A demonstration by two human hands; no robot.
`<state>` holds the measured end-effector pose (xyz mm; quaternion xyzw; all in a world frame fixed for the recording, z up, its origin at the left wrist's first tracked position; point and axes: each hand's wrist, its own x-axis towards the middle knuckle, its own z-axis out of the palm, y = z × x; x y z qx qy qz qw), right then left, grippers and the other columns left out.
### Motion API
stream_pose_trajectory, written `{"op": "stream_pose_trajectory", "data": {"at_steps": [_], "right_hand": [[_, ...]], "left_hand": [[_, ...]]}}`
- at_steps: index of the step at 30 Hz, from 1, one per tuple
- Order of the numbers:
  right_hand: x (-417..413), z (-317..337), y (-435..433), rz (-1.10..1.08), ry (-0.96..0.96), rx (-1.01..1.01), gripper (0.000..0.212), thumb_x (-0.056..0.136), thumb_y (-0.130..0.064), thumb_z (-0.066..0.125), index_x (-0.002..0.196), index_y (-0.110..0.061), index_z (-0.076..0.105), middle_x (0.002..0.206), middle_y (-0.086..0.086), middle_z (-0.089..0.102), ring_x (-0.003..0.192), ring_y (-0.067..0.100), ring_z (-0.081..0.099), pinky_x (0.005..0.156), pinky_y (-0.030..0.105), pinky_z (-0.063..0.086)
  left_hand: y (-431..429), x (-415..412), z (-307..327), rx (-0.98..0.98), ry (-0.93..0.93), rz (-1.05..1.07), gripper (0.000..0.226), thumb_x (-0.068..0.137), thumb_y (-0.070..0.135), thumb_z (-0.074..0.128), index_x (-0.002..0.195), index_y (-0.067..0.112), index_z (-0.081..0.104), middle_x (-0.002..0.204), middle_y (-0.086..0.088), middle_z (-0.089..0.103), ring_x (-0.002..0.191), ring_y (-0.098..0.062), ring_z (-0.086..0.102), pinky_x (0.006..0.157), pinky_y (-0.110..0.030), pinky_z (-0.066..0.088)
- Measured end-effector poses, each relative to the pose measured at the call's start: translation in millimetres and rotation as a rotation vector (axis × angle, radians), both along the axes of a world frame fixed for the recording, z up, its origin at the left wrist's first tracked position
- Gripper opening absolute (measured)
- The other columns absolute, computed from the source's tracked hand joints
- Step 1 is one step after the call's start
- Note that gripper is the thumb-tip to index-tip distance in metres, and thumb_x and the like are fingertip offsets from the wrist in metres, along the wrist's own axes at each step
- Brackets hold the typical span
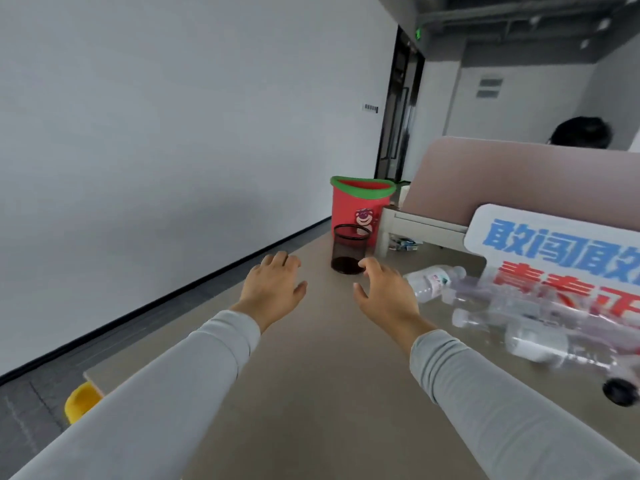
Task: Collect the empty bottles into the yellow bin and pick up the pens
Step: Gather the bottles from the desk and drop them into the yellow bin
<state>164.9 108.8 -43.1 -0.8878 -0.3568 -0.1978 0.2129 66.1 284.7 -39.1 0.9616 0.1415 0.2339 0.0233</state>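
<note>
Several clear empty plastic bottles (540, 320) lie on their sides at the right of the beige table (311, 393); the farthest one (433, 282) has a white label. My right hand (384, 292) hovers open just left of that bottle, fingers spread and holding nothing. My left hand (273, 289) hovers open over the table beside it, also holding nothing. A black mesh pen cup (349, 254) stands just beyond my right hand. The yellow bin (81, 403) peeks out on the floor below the table's left edge. No pens are visible.
A red bin with a green rim (356, 209) stands behind the pen cup. A white sign with blue and red characters (561, 258) stands at the right. A pink desk divider (512, 181) rises behind it, with a person's dark hair (581, 133) above. A white wall runs along the left.
</note>
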Motion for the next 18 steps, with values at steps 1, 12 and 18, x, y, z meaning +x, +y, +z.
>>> {"op": "stream_pose_trajectory", "data": {"at_steps": [1,12,18], "right_hand": [[3.7,2.1,-22.0,-0.036,0.003,0.007,0.039,0.092,-0.031,0.051,0.128,-0.018,0.044,0.117,0.005,0.061,0.107,0.023,0.057,0.086,0.035,0.049],[10.6,18.0,-253.1,-0.471,0.033,-0.017,0.044,0.094,-0.033,0.05,0.135,-0.021,0.036,0.132,0.0,0.055,0.117,0.024,0.057,0.091,0.035,0.051],[1.2,15.7,-342.2,-0.636,0.079,0.005,0.041,0.092,-0.029,0.049,0.131,-0.019,0.041,0.125,0.002,0.06,0.113,0.023,0.056,0.086,0.035,0.049]], "left_hand": [[-16.9,9.9,0.8,0.007,-0.004,-0.037,0.044,0.094,0.038,0.045,0.131,0.014,0.043,0.13,-0.003,0.048,0.12,-0.022,0.045,0.094,-0.034,0.041],[-211.5,92.9,6.9,0.059,0.006,-0.426,0.047,0.092,0.038,0.046,0.132,0.015,0.04,0.131,-0.005,0.044,0.12,-0.024,0.042,0.091,-0.036,0.041],[-284.8,121.6,2.4,0.109,0.129,-0.553,0.065,0.091,0.042,0.048,0.145,0.016,0.022,0.15,-0.007,0.025,0.139,-0.027,0.022,0.112,-0.041,0.025]]}}
